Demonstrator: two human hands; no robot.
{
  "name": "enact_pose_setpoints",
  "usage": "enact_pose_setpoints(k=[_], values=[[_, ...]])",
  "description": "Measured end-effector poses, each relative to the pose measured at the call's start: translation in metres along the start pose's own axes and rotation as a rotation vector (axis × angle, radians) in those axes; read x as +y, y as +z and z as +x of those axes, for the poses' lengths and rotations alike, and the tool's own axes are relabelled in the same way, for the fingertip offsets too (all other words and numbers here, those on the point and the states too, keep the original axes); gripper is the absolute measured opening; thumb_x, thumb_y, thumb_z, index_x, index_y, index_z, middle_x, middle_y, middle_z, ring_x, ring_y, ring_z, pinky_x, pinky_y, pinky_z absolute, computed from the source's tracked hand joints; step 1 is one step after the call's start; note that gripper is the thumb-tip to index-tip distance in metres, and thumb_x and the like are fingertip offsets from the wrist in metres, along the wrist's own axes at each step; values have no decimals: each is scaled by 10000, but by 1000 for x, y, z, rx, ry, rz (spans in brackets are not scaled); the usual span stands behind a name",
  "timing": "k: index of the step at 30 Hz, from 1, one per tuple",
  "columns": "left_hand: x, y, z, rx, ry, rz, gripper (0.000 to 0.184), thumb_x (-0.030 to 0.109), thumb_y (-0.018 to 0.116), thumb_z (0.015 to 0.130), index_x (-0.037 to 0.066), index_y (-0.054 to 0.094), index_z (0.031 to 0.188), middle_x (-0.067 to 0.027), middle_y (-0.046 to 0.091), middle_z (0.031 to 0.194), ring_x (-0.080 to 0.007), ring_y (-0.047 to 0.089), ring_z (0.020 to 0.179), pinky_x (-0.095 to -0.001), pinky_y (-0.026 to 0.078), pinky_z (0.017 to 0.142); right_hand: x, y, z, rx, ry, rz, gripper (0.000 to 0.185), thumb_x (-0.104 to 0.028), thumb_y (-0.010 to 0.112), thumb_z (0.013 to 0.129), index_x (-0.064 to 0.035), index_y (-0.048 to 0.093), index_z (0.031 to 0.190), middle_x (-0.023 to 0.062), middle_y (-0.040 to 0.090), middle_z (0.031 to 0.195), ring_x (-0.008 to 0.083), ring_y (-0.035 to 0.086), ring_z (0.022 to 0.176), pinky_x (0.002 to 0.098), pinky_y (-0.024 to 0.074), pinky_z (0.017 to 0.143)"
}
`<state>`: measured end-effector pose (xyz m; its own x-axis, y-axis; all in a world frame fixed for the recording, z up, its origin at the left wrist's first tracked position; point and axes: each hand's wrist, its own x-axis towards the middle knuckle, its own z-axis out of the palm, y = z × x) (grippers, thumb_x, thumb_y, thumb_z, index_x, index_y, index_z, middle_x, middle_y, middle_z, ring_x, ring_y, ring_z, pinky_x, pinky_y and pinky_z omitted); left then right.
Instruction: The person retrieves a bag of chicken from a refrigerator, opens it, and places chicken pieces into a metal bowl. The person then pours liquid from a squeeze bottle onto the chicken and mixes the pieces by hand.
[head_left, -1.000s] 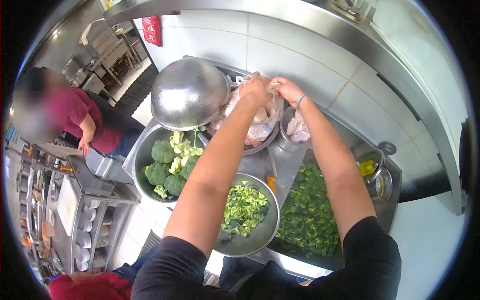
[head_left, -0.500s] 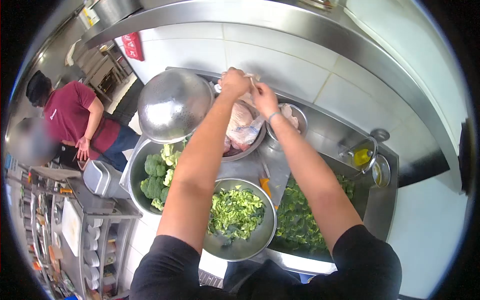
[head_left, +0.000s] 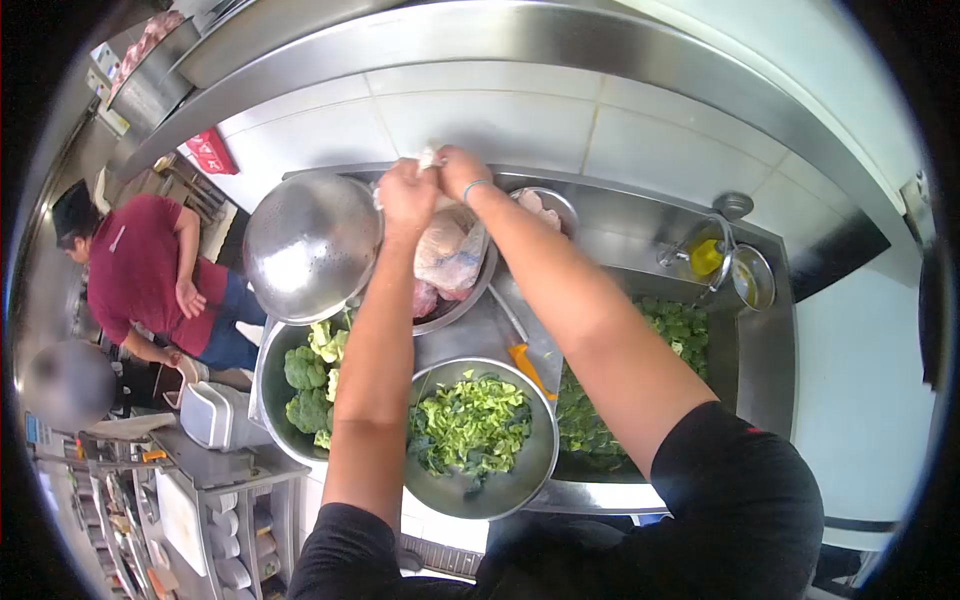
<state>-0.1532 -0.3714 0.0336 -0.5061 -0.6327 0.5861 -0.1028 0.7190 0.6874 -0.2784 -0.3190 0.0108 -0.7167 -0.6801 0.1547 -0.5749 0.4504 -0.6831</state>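
Note:
My left hand [head_left: 405,197] and my right hand [head_left: 461,174] are close together at the back of the counter. Both are closed on the gathered top of a clear plastic bag [head_left: 447,255], and a whitish twist of it shows between them. Pale raw meat fills the bag, which rests in a metal bowl [head_left: 484,283] with redder meat [head_left: 424,297] beside it. My fingertips are mostly hidden. To the left of my hands leans a large upturned metal colander [head_left: 312,245]. Just right of my right wrist, a smaller metal container [head_left: 571,212] holds pale pieces.
Nearest me stands a bowl [head_left: 550,462] of chopped greens; left of it, a bowl [head_left: 262,385] holds broccoli and cauliflower. Broccoli florets [head_left: 675,325] fill the sink [head_left: 765,330] at right. An orange-handled knife [head_left: 530,368] lies between. A co-worker [head_left: 160,270] stands at far left.
My hands have drawn together over the bag's top, with the right one turned inward. The whole view has shifted. The co-worker's arm now reaches down toward a grey bin.

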Motion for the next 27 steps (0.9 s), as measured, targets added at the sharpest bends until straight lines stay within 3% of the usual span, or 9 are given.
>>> enact_pose_setpoints(k=[1, 3, 6, 9, 12, 16, 19, 23, 27], values=[[-2, 4, -1, 9, 43, -4, 249, 207, 691, 826, -39, 691, 861, -263, 676, 818, -409, 673, 787, -452, 515, 747, 7, 4, 3, 0, 9, 43, 357, -362, 665, 848, -122, 725, 1106, 160, 705, 1158, 393, 657, 1091, 467, 531, 925], [-12, 0, 5, -56, -174, -123, 211, 177, 692, 837, -31, 686, 873, -238, 683, 846, -379, 671, 800, -440, 512, 758, 20, 8, 18, -46, 25, 108, 363, -359, 657, 851, -101, 725, 1097, 189, 723, 1088, 357, 692, 1020, 437, 539, 904], [-34, 10, 8, -4, -85, -138, 189, 152, 697, 847, -34, 666, 856, -221, 671, 879, -362, 662, 824, -424, 508, 779, 28, -1, 8, -258, 219, 371, 429, -400, 658, 881, -74, 672, 1159, 114, 736, 1017, 287, 695, 945, 427, 533, 818], [-34, 11, 12, 13, -88, -158, 208, 155, 719, 845, -39, 646, 834, -216, 651, 905, -350, 654, 856, -405, 506, 794, -15, -36, -32, -219, 494, 460, 428, -427, 593, 923, -100, 655, 1192, 63, 699, 1072, 240, 661, 967, 465, 515, 809], [-34, 7, 19, -156, -73, -31, 383, 299, 782, 795, -1, 655, 996, -234, 617, 1120, -365, 601, 1066, -422, 484, 905, 5, -19, -9, -189, 496, 552, 429, -375, 545, 911, -21, 714, 1084, 147, 712, 986, 362, 670, 909, 554, 519, 717], [-19, 2, 16, -197, -122, 182, 683, 469, 821, 707, 21, 628, 1185, -249, 506, 1339, -423, 493, 1264, -462, 434, 1053, 6, -9, -3, -81, 505, 645, 413, -306, 548, 885, 27, 706, 1069, 202, 710, 1000, 376, 669, 905, 507, 522, 783], [-6, 9, 11, -168, -320, 151, 800, 521, 824, 676, 20, 599, 1258, -265, 428, 1415, -447, 458, 1309, -482, 405, 1106, 5, 1, -11, 67, 414, 612, 429, -259, 567, 850, 77, 673, 1096, 280, 693, 1065, 415, 670, 973, 483, 519, 857], [13, 9, 10, -223, -435, 303, 906, 436, 832, 699, -8, 434, 1381, -299, 394, 1426, -445, 493, 1293, -464, 448, 1081, 9, 15, -21, 289, 346, 448, 426, -219, 584, 818, 97, 647, 1096, 349, 656, 1114, 466, 645, 1055, 498, 499, 930], [39, -5, 10, -296, -431, 424, 834, 386, 785, 769, -45, 404, 1374, -328, 314, 1497, -483, 530, 1268, -462, 486, 1055, -3, 11, -36, 409, 283, 365, 381, -195, 576, 820, 87, 654, 1064, 347, 663, 1080, 483, 643, 1048, 500, 495, 949]])
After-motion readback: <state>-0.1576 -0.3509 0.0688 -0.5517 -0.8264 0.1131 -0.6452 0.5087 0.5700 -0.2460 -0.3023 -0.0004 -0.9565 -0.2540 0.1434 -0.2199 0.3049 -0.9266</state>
